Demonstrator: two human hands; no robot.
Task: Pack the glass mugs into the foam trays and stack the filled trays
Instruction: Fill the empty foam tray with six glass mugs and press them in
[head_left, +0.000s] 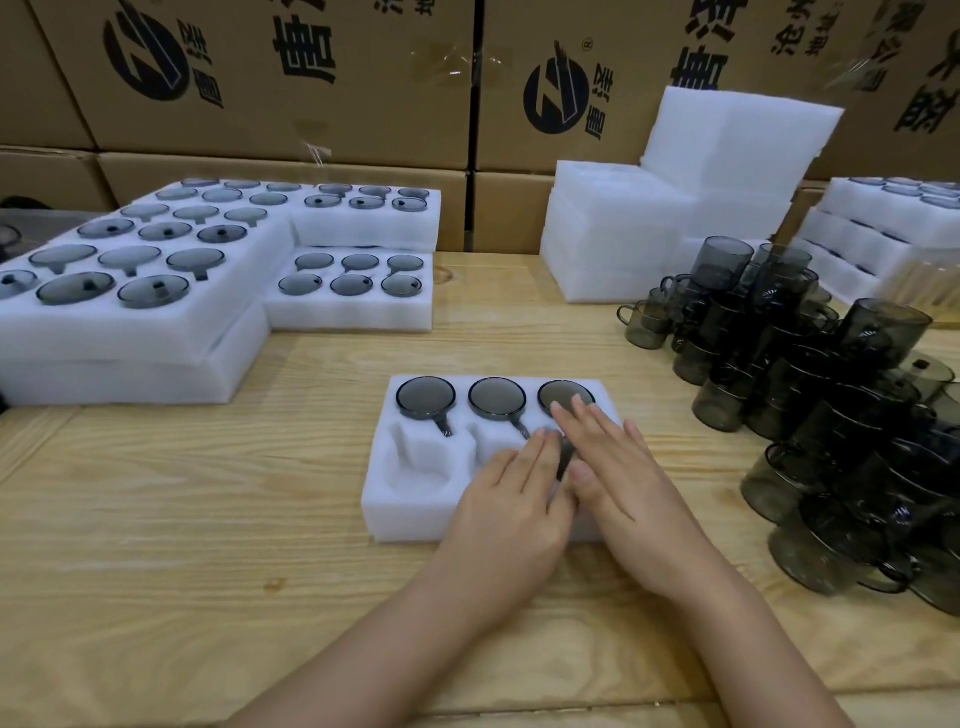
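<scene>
A white foam tray (382, 499) lies on the wooden table in front of me. Its back row holds three smoky glass mugs: left (426, 398), middle (497, 398), right (558, 392). The front-left pocket (420, 467) is bare foam. My left hand (511, 501) lies flat with straight fingers over the front middle of the tray. My right hand (621, 467) lies flat over the front right, fingertips reaching the right mug. A dark glass edge (565, 457) shows between the two hands; what fills the covered pockets is hidden.
Loose smoky glass mugs (810, 384) are piled at the right. Filled foam trays (130, 291) sit stacked at the left, two smaller ones (353, 291) behind the working tray. Foam trays without mugs (649, 208) stand stacked at back right. Cardboard boxes (311, 78) wall the back.
</scene>
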